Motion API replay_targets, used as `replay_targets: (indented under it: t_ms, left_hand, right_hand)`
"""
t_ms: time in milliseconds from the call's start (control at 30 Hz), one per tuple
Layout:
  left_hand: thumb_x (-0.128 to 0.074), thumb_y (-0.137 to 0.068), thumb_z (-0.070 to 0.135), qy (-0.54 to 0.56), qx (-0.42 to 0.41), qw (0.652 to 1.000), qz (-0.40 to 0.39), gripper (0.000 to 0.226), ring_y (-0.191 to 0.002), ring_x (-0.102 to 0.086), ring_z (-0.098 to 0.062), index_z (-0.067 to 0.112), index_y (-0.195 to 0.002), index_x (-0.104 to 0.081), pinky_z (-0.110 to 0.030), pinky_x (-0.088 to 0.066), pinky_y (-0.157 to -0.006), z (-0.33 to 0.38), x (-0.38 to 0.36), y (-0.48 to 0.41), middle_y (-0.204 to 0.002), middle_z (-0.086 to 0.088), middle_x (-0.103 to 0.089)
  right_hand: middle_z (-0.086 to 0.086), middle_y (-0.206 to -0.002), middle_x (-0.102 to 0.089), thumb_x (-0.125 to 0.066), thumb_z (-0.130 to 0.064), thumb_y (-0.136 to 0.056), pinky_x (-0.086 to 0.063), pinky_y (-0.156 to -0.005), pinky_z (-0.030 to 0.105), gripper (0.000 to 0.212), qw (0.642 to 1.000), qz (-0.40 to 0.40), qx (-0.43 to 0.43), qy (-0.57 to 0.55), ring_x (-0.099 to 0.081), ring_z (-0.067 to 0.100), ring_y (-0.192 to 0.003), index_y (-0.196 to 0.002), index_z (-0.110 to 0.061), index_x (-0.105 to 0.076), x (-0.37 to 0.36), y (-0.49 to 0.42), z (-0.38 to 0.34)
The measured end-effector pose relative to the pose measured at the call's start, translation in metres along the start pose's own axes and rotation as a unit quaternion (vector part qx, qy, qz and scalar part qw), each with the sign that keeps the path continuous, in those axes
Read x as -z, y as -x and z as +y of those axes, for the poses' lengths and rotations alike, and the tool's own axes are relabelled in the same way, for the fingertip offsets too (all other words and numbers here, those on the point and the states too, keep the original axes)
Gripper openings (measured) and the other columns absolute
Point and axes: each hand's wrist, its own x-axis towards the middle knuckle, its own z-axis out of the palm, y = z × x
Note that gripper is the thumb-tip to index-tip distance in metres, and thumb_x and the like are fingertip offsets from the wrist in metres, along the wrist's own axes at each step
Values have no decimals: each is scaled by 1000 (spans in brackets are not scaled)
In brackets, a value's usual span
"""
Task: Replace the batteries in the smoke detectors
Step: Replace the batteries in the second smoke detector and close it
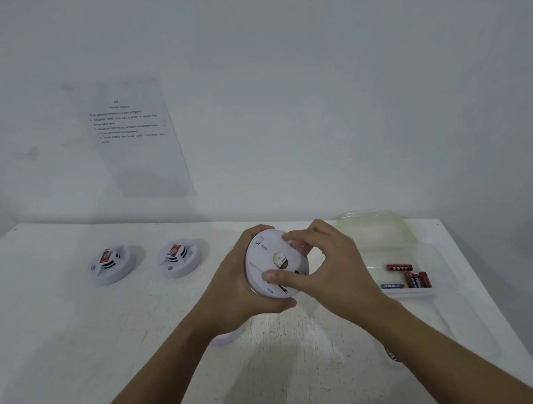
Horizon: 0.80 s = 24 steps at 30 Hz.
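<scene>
White detector (pixel 273 260), back showing: left hand (pixel 234 288) grips it, right hand (pixel 332 270) pinches it. 2 other detectors (pixel 111 267) lie left, batteries (pixel 408 278) right

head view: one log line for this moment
left hand holds detector | right hand grips its back | batteries in tray

The bare left forearm (pixel 163 368) and right forearm (pixel 439 351) are extended from the lower edge and angled toward each other. The left hand (pixel 239 288) is wrapped round the rim of a smoke detector (pixel 264 261), with the fingers curled over its top and the thumb tucked beneath. The right hand (pixel 332 267) is set against the detector's face, with the thumb stretched across the lower part and the fingers bent onto the upper part.
</scene>
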Motion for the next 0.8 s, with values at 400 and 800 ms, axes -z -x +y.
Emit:
replay_targets:
  t_ms: [400, 800]
  left_hand:
    - [-89, -57, 39, 6, -13, 1000, 6, 80, -117, -60, -14, 56, -123, -46, -17, -54, -87, 9, -9, 0, -120, 22, -61]
    - [-97, -59, 27, -65, -18, 997, -26, 88, -113, -60, -13, 46, -126, -44, -31, -60, -88, 10, -3, -1, -119, 20, -59]
  right_hand:
    - [-20, -76, -60, -70, -78, -55, -48, -84, 41, 48, 996, 88, -10, 32, -60, 3, -75, -77, -37, -59, -7, -1, -3]
    - [-11, -76, -64, -84, -60, -63, -55, -61, 28, 46, 996, 65, -52, -43, -61, 9, -73, -79, -24, -60, -9, 3, 3]
